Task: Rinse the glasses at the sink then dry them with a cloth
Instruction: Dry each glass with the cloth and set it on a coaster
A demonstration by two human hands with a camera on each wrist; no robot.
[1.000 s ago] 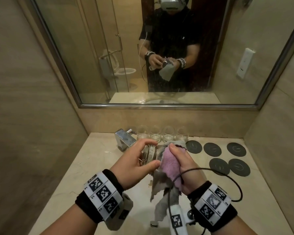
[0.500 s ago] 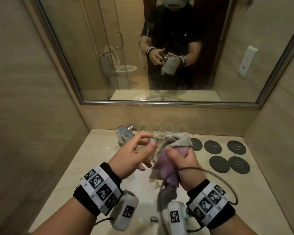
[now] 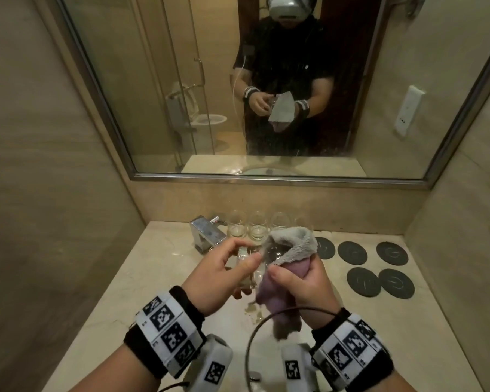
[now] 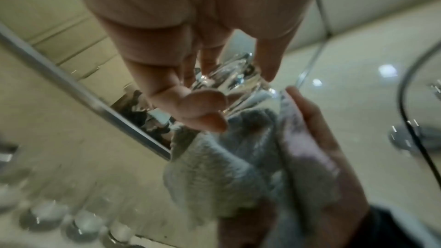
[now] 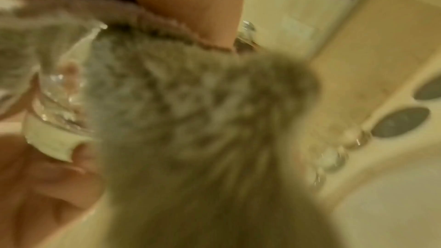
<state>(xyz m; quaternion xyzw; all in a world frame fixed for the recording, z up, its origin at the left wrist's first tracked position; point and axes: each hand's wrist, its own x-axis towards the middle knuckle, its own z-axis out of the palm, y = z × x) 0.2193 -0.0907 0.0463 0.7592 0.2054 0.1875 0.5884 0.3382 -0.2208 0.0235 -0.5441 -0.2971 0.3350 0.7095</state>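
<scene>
Over the basin my left hand [image 3: 251, 253] pinches the base end of a clear glass [image 3: 256, 264] that lies on its side. My right hand [image 3: 292, 275] grips a grey and pink cloth [image 3: 292, 244] bunched against the glass's open end, with the grey side folded over the rim. In the left wrist view my fingers [image 4: 198, 108] curl round the thick glass [image 4: 238, 78] base, and the cloth [image 4: 214, 157] fills its mouth. The right wrist view is blurred: the cloth [image 5: 190, 110] covers most of it, and the glass [image 5: 59, 91] shows at the left.
Several more glasses [image 3: 258, 229] stand in a row at the back of the marble counter [image 3: 142, 278], beside a chrome tap [image 3: 207, 233]. Several dark round coasters [image 3: 362, 281] lie to the right. A mirror [image 3: 181, 80] hangs above; walls close both sides.
The cloth has turned on the glass: its grey side now lies over the rim where pink showed before. My left fingers have shifted toward the base of the glass.
</scene>
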